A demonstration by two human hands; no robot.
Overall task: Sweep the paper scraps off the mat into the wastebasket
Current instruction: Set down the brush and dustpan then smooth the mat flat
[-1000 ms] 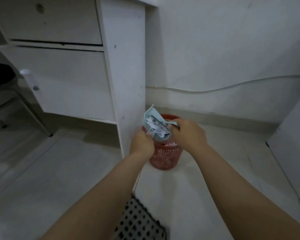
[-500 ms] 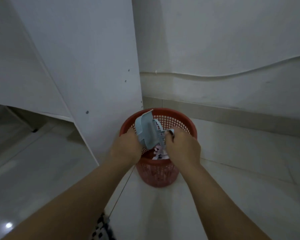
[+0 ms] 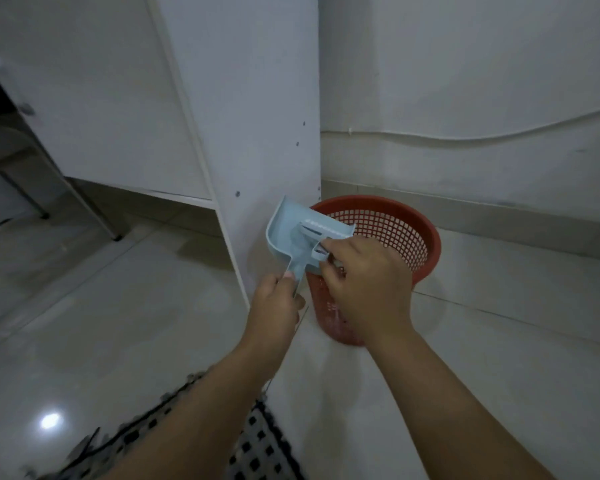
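While a pale blue plastic dustpan point(image 3: 293, 233) tilts against the near-left rim of a round red plastic mesh wastebasket point(image 3: 426, 237), a person's two bare hands work at it from below. The left hand point(image 3: 276, 308) has its fingers clenched around the dustpan's handle. The right hand point(image 3: 366, 289) pinches a small pale blue brush head point(image 3: 321, 237) that lies in the pan's mouth, its fingers grasping that piece over the basket's opening. No paper scraps can be made out in the pan; whether any lie inside the basket cannot be told, since the hands cover much of it. The wastebasket stands on a glossy pale tiled floor point(image 3: 118, 323), just beside the side panel of a white wooden cabinet point(image 3: 250, 116) and near a white wall point(image 3: 465, 81) along which a thin cable point(image 3: 499, 137) runs. At the bottom edge, partly under the left forearm, lies a black-and-white perforated mat point(image 3: 257, 452), well apart from the basket.
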